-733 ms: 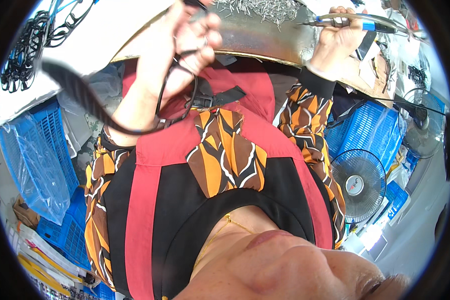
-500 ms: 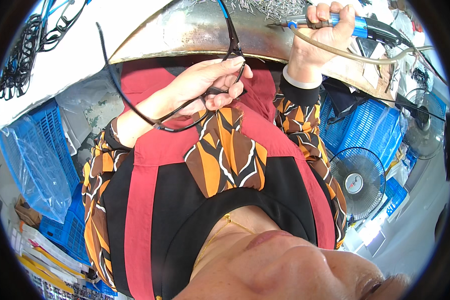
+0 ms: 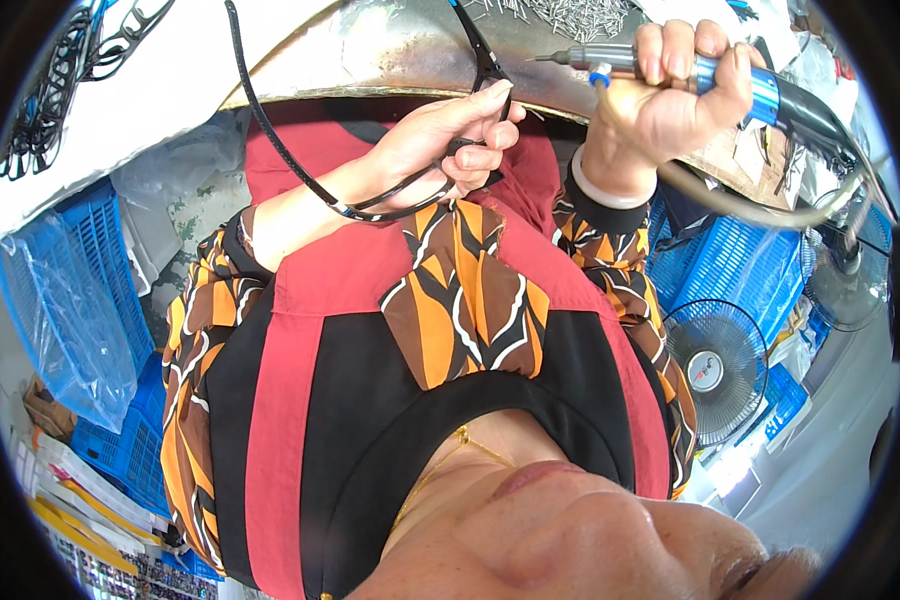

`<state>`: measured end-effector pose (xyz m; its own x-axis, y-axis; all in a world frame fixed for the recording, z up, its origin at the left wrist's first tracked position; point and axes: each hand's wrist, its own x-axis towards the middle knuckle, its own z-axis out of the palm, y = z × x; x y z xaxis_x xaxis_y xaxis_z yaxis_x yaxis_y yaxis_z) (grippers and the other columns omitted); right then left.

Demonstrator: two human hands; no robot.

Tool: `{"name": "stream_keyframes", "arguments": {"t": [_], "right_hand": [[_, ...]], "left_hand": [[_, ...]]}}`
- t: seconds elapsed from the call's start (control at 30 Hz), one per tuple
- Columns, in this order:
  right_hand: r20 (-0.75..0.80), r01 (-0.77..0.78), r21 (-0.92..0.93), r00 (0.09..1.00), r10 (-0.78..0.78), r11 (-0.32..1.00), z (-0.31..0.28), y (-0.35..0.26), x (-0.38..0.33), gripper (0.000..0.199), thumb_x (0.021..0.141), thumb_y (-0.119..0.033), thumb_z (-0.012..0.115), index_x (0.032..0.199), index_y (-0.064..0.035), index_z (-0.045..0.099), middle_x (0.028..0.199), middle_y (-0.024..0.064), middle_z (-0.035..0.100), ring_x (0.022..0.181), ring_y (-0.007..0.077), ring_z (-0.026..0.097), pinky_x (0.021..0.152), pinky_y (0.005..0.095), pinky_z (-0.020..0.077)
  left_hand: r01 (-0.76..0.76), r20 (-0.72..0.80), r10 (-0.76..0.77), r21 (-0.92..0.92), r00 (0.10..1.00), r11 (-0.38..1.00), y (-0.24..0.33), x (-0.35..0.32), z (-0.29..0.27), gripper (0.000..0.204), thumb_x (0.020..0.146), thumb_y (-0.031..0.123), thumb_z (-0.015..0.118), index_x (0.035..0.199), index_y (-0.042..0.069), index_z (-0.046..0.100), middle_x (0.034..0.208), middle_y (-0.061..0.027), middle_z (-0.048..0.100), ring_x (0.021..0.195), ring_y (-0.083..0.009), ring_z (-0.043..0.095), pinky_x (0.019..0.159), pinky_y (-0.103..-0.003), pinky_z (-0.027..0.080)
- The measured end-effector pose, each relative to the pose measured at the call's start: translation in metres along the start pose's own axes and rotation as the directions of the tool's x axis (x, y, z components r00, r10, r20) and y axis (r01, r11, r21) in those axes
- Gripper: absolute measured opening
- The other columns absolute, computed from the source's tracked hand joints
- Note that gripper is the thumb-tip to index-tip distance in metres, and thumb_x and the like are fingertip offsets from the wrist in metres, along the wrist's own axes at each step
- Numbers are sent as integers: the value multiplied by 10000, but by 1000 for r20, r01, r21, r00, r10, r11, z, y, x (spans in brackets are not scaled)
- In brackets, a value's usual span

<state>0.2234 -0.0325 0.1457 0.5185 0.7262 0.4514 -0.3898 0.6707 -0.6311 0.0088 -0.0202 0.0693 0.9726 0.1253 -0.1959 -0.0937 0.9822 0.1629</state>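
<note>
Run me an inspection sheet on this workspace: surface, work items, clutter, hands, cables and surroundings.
Surface: worn grey metal worktop with brownish marks; flat white surface to its left.
Work items: slim black glasses frame; blue-and-grey pen-shaped tool, its pointed tip apart from the frame.
Clutter: heap of small silver rod-like metal bits at the top; cluster of black glasses frames at upper left.
Hands: left hand grips the frame; right hand is wrapped around the tool.
Cables: translucent tan flexible hose loops below the right hand; far end unclear.
Surroundings: blue slatted plastic crates on both sides; round wire-guarded fan at right.
</note>
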Motion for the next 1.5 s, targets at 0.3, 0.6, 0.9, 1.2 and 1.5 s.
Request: {"name": "stream_keyframes", "arguments": {"t": [0.3,0.6,0.9,1.2,1.5], "right_hand": [[-28,-4,-119,1000,1,993,14,14,-26,188,974,-185,590,1127,-294,604,856,13,574,546,121,492,436,256,380],[24,44,-77,999,-42,996,22,-6,-26,116,980,-200,577,1082,-248,605,837,5,573,519,96,469,414,233,352],[47,14,-131,999,-8,991,18,0,-31,216,981,-173,564,1165,-268,625,846,18,594,526,104,468,422,241,343],[72,13,-120,997,-5,993,20,-16,-27,175,1007,-204,552,1164,-245,616,873,9,591,548,100,489,438,247,365],[138,29,-144,990,-9,989,20,-3,-31,224,994,-145,536,1196,-224,589,854,31,578,520,103,457,430,245,352]], "left_hand": [[-1,82,8,-94,997,996,-2,4,0,318,1084,406,549,1136,94,587,826,48,519,583,-11,432,467,-176,332],[-4,97,12,-77,995,997,-10,-2,9,357,1085,412,543,1133,59,564,825,19,513,569,-23,424,474,-179,317],[13,199,6,-95,980,995,-11,-2,11,360,1115,391,476,1167,41,540,808,7,499,543,-31,386,441,-181,298],[8,152,7,-103,988,995,-14,-3,15,364,1128,387,436,1181,40,531,811,2,483,547,-40,372,428,-180,277],[13,230,5,-78,973,997,-14,-4,7,392,1130,409,413,1182,40,535,785,29,460,534,-20,359,422,-178,258]]}}
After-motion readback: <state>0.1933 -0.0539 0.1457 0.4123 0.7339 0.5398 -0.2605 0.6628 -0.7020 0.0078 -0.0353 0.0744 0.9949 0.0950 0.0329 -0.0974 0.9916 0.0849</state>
